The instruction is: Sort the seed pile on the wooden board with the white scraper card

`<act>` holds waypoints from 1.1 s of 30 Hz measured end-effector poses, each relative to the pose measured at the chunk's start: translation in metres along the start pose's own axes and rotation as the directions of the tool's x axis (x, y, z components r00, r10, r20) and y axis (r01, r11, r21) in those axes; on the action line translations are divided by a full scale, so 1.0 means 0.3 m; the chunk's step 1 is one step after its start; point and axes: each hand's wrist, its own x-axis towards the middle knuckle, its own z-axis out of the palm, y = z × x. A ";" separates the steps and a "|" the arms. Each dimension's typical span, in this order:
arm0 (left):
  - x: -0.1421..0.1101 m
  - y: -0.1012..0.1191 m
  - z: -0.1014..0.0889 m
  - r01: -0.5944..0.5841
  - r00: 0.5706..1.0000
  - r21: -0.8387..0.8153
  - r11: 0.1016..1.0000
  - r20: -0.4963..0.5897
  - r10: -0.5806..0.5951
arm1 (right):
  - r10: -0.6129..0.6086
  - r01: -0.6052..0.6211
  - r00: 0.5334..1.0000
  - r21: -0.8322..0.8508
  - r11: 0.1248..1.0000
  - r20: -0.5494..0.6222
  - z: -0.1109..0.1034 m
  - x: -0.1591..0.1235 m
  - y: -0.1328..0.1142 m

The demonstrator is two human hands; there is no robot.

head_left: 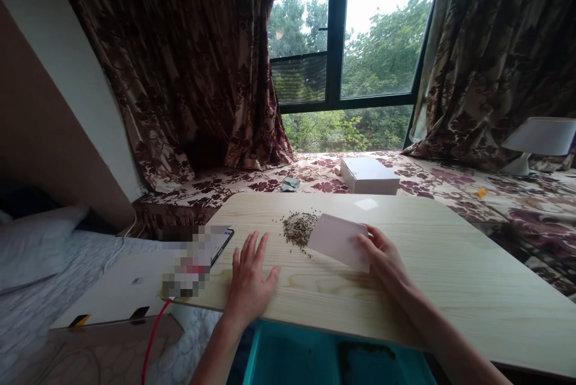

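My right hand point(382, 253) grips a thin white card point(339, 241) by its right end, thumb on top. The card slants to the left, and its far edge reaches the right side of a loose pile of small dark greenish-brown grains point(297, 229). The grains are too small to name; some lie scattered round the pile on the pale wooden table point(432, 265). My left hand point(254, 283) rests at the table's near left side, left of and nearer than the pile. Its fingers are spread, and it holds nothing.
A teal plastic bin point(288, 355) stands below the near edge. Left lie a partly blurred-out phone-like device point(220, 247), a red cable point(155, 337) and a large flat box point(121, 280). Beyond the table are a white box point(371, 175), a folded cloth point(290, 184) and a lamp point(540, 136).
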 end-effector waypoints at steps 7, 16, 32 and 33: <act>0.004 0.014 -0.017 -0.058 0.995 0.058 0.997 0.086 0.053 | -0.046 0.044 0.998 -0.056 0.997 -0.044 -0.014 0.014 0.009; 0.005 0.008 -0.018 -0.036 0.990 -0.119 0.992 0.129 0.052 | -0.112 0.103 0.992 -0.145 0.984 -0.055 -0.013 0.008 -0.002; 0.010 0.004 -0.022 -0.003 0.998 -0.203 0.979 0.064 0.016 | -0.112 0.103 0.992 -0.165 0.981 -0.049 -0.015 0.018 0.017; 0.010 0.003 -0.022 -0.003 0.998 -0.202 0.979 0.064 0.016 | -0.116 0.106 0.992 -0.164 0.981 -0.052 -0.014 0.017 0.017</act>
